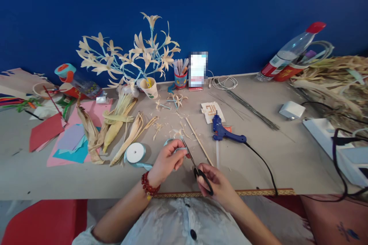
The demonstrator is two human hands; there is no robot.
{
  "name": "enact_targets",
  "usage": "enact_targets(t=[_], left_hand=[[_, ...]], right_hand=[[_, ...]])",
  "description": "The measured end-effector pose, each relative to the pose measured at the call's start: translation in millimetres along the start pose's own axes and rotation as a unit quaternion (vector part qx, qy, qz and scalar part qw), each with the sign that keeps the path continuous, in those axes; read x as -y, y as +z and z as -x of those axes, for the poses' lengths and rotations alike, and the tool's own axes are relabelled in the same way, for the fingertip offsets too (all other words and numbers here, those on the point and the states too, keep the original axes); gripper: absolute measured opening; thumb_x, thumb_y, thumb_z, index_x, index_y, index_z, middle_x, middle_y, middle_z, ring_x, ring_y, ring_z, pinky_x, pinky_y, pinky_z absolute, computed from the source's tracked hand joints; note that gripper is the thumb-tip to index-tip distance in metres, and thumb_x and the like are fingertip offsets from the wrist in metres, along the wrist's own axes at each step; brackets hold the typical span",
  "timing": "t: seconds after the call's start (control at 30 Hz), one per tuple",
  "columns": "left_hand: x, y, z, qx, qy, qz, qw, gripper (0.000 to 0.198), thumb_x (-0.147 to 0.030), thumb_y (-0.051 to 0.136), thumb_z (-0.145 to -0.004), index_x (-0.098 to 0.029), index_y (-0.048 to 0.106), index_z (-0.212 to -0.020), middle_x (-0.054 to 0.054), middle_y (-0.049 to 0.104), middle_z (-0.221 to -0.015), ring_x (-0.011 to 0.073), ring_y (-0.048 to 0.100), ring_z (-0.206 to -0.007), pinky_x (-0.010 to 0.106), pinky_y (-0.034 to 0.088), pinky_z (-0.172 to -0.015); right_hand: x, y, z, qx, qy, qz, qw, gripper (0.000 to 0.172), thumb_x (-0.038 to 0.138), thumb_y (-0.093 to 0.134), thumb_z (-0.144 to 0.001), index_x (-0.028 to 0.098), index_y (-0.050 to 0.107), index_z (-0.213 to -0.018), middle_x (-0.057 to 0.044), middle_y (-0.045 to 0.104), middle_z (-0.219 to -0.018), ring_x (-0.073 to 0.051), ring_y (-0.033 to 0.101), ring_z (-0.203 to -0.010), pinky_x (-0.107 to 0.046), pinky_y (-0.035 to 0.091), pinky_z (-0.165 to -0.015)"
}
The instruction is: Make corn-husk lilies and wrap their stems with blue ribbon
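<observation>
Clock directions are read from the hands, twelve toward the blue wall [184, 0]. The right hand [217, 183] is closed around the black handles of the scissors [196, 169], blades pointing toward eleven, presumably to bring their edges to the work. Beside them, above the table's [253, 164] near edge, the left hand [168, 160] pinches a pale-blue strip [181, 149], probably to steady it; its overlap with the blades is too small to tell. At two o'clock, the glue gun [218, 130] has its nozzle over a white square [207, 111], likely against drips. Toward nine lies a flat, round ribbon roll [135, 152]; at ten, dry, creased corn husks [117, 130]. At eleven, a cup [151, 92] props cream flowers [140, 44] with pointed, curling petals on slim blue stems.
</observation>
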State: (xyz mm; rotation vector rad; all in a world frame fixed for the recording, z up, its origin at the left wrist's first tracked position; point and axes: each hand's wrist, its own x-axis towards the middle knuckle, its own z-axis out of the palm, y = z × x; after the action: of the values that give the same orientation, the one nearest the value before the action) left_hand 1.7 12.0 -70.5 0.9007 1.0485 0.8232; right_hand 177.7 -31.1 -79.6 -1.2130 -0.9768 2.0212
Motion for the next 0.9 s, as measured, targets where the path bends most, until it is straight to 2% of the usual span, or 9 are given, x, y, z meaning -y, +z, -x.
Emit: enact_targets(t=[0.47, 0.53, 0.67, 0.73, 0.83, 0.9], left_hand=[[-5, 5.6, 2, -0.014, -0.004, -0.013, 1.0, 0.019, -0.035, 0.056, -0.087, -0.018, 0.052, -0.078, -0.01, 0.041, -0.045, 0.0058, 0.031, -0.039, 0.02, 0.022, -0.044], [-6, 7.7, 2, -0.02, 0.003, 0.0, 1.0, 0.017, -0.033, 0.057, -0.086, -0.018, 0.053, -0.078, -0.008, 0.046, -0.051, 0.005, 0.032, -0.041, 0.02, 0.022, -0.044], [-4, 11.5, 0, -0.036, 0.016, 0.074, 0.996, 0.016, -0.028, 0.061, -0.08, -0.017, 0.051, -0.075, -0.002, 0.058, -0.078, 0.0017, 0.031, -0.042, 0.02, 0.02, -0.043], [0, 12.0, -1, -0.035, 0.016, 0.108, 0.993, 0.015, -0.028, 0.062, -0.079, -0.018, 0.051, -0.077, -0.005, 0.054, -0.071, 0.0014, 0.025, -0.04, 0.019, 0.018, -0.042], [3, 10.4, -3, -0.026, 0.021, 0.129, 0.991, 0.013, -0.028, 0.061, -0.082, -0.02, 0.051, -0.083, -0.011, 0.034, -0.051, 0.0037, 0.017, -0.039, 0.019, 0.014, -0.041], [4, 8.7, -3, -0.023, 0.027, 0.125, 0.991, 0.013, -0.028, 0.061, -0.084, -0.02, 0.051, -0.085, -0.012, 0.027, -0.049, 0.0044, 0.016, -0.04, 0.019, 0.013, -0.041]], right_hand=[[-5, -2, -2, -0.005, -0.026, 0.01, 1.0, 0.059, 0.069, 0.07, -0.064, 0.022, 0.034, -0.063, 0.01, 0.038, -0.042, -0.005, 0.029, -0.037, -0.021, 0.022, -0.041], [-5, -1, -2, -0.006, -0.028, 0.011, 1.0, 0.058, 0.069, 0.07, -0.064, 0.022, 0.034, -0.063, 0.01, 0.039, -0.042, -0.005, 0.03, -0.037, -0.021, 0.023, -0.041], [-6, 2, -1, -0.011, -0.034, 0.002, 0.999, 0.059, 0.07, 0.069, -0.063, 0.022, 0.035, -0.065, 0.01, 0.039, -0.044, -0.005, 0.031, -0.038, -0.021, 0.023, -0.042], [-7, 2, -1, -0.008, -0.039, -0.003, 0.999, 0.059, 0.071, 0.069, -0.063, 0.022, 0.036, -0.066, 0.01, 0.039, -0.045, -0.005, 0.032, -0.038, -0.021, 0.023, -0.042], [-8, 1, -1, -0.004, -0.039, -0.005, 0.999, 0.055, 0.067, 0.069, -0.067, 0.022, 0.036, -0.068, 0.01, 0.04, -0.046, -0.005, 0.034, -0.039, -0.021, 0.024, -0.043], [-8, 0, 0, 0.001, -0.04, -0.004, 0.999, 0.054, 0.065, 0.069, -0.069, 0.022, 0.037, -0.068, 0.009, 0.041, -0.046, -0.005, 0.034, -0.04, -0.02, 0.024, -0.043]])
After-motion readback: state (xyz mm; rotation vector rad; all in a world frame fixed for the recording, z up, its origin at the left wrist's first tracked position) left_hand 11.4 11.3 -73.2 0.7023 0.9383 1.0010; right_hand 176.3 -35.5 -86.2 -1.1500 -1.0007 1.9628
